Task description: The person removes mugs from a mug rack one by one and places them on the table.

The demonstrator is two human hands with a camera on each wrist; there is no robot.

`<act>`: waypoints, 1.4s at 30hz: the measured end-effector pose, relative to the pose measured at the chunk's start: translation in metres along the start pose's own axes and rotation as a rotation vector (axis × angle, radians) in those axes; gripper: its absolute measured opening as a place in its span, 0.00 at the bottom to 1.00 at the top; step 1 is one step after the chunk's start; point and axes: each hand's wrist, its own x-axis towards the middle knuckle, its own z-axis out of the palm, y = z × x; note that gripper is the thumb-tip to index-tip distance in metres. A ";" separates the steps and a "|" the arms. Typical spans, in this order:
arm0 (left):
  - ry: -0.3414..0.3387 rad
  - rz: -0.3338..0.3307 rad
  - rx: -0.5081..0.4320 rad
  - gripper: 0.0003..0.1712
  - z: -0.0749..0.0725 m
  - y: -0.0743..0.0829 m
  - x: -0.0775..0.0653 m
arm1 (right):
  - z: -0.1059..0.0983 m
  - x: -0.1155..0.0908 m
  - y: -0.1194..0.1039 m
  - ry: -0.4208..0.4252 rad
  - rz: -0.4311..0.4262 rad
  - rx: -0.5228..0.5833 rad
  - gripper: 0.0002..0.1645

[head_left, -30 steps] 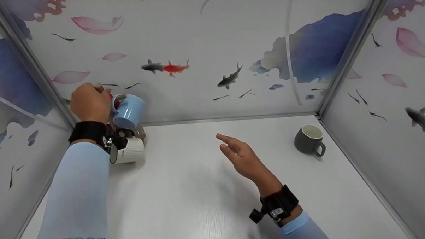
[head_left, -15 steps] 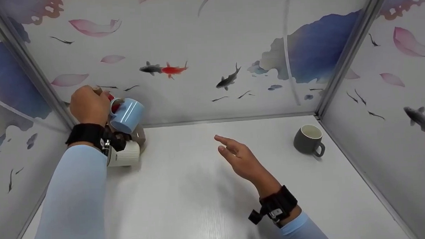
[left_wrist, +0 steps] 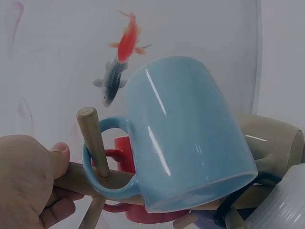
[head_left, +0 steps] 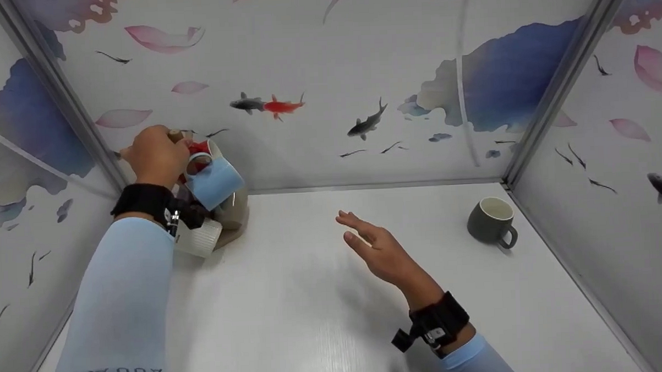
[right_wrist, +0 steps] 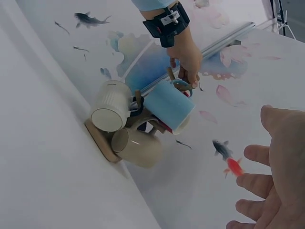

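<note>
Two hands, left (head_left: 156,154) gripping mug rack (left_wrist: 114,179), right (head_left: 379,254) outstretched, empty, red mug (left_wrist: 157,216) apparently hung

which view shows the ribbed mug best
Right wrist: the white ribbed mug shows nearly whole. The head view has it partly behind the left wrist camera; the left wrist view crops it at bottom right.

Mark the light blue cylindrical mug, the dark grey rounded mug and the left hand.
Light blue cylindrical mug (left_wrist: 186,133): left wrist view, side wall.
Dark grey rounded mug (head_left: 484,224): head view, outer wall.
Left hand (head_left: 156,156): head view, its back.
</note>
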 end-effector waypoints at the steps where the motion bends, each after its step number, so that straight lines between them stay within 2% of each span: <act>1: -0.004 0.010 0.002 0.22 0.000 0.001 0.001 | 0.000 -0.001 0.000 -0.004 0.000 -0.001 0.33; 7: -0.052 0.012 0.015 0.26 0.000 0.003 0.005 | 0.003 -0.002 0.001 -0.031 -0.020 -0.041 0.33; 11: -0.069 0.018 0.000 0.26 0.000 0.003 0.009 | 0.006 0.001 -0.002 -0.049 -0.054 -0.121 0.35; 17: -0.074 0.009 -0.025 0.26 0.000 0.003 0.010 | 0.007 0.017 -0.012 -0.100 -0.051 -0.268 0.40; 22: -0.072 -0.007 -0.027 0.26 0.000 0.004 0.010 | 0.010 0.032 -0.018 -0.118 -0.027 -0.349 0.40; 29: -0.123 -0.052 -0.043 0.26 -0.001 0.002 0.009 | 0.016 0.038 -0.021 -0.144 -0.020 -0.356 0.41; 42: -0.152 -0.042 -0.085 0.25 -0.006 0.002 0.011 | 0.014 0.039 -0.022 -0.143 -0.045 -0.327 0.40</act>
